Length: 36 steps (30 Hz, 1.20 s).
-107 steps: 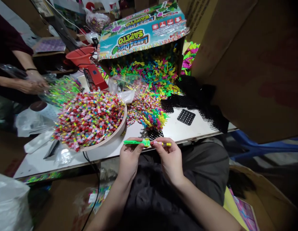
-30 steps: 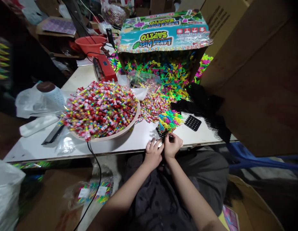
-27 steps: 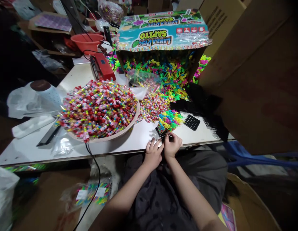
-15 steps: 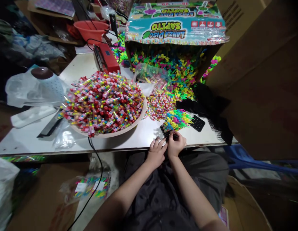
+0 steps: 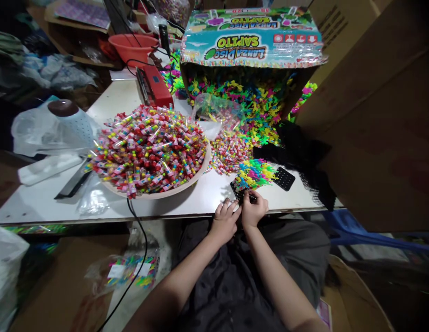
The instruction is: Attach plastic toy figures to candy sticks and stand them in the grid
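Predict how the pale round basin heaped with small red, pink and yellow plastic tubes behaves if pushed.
The pale round basin is probably heavy to push, as it is piled above its rim. The small tubes look glossy and loosely stacked, so a jolt would likely spill some. Its wall seems fairly stiff, keeping its curve under the load.

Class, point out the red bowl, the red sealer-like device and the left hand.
Red bowl [image 5: 131, 50]: head view, its front wall.
Red device [image 5: 160, 87]: head view, its top.
Left hand [image 5: 224, 221]: head view, its back.
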### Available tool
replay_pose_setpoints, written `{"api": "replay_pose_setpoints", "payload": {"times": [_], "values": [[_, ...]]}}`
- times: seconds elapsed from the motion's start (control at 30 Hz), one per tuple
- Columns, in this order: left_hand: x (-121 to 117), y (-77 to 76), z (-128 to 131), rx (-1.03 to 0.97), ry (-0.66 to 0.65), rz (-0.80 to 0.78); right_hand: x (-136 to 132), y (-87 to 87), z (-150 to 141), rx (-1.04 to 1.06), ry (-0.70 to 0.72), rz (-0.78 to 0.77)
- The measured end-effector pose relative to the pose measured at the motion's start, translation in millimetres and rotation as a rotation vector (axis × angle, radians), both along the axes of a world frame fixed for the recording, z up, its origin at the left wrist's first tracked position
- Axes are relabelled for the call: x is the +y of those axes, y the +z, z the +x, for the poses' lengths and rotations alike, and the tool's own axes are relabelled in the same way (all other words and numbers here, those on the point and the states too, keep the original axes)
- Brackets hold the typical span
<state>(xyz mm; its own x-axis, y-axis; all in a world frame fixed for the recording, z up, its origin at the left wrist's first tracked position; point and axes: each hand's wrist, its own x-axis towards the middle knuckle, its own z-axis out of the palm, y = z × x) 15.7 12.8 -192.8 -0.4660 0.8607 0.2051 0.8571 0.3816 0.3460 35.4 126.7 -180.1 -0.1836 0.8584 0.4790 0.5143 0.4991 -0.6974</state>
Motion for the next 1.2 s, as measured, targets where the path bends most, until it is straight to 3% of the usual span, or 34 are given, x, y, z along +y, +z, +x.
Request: {"api": "replay_pose_setpoints", "payload": {"times": [0.53,0.73,0.97,1.2], "values": [[1,1.2,-1,-0.001,-0.002,-0.003,2,-3.9,-1,-0.014,-0.019,0.039],[1,6.4,0,0.001,0.004,-0.035,2,-4.8,-2,-0.051,-0.047,-0.028],[2,5.6,-1,0.018,0.005,-0.037,3,-0.7,-1,-0.024,-0.029,-0.084],[3,3.6,-2,0.038,0.0,-0.027,3,4.8,-2,-0.021,-0.028,-0.039]]}}
